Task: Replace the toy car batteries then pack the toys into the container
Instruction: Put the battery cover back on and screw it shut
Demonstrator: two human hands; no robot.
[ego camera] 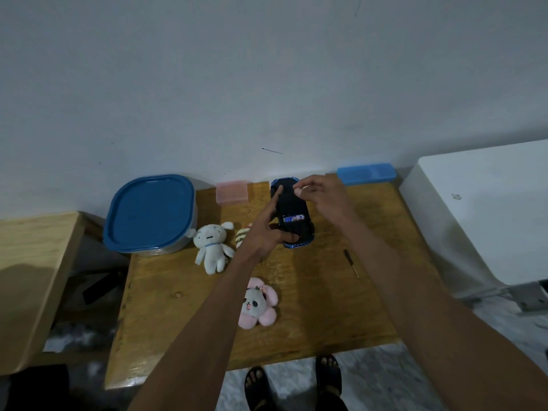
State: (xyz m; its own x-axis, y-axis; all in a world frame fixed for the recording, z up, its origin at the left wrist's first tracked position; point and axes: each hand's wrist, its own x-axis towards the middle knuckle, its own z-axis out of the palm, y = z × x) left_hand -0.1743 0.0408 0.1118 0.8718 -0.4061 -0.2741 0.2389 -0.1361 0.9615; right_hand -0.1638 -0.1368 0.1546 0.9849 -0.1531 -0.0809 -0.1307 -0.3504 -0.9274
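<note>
A blue toy car (296,232) lies upside down on the wooden table (326,307), its dark underside up and a battery (294,218) showing in the open compartment. My left hand (267,229) grips the car's left side, with a finger stretched along the underside. My right hand (321,194) hovers over the car's far end, fingers pinched together; whether it holds anything small I cannot tell. A container with a blue lid (149,213) stands at the table's back left. A white plush (212,247), a striped plush (243,235) and a pink plush (258,302) lie near my left arm.
A small screwdriver (351,262) lies right of the car. A pink box (232,192) and a blue box (367,173) sit along the wall. A white appliance (486,209) stands to the right, a second wooden table (32,277) to the left.
</note>
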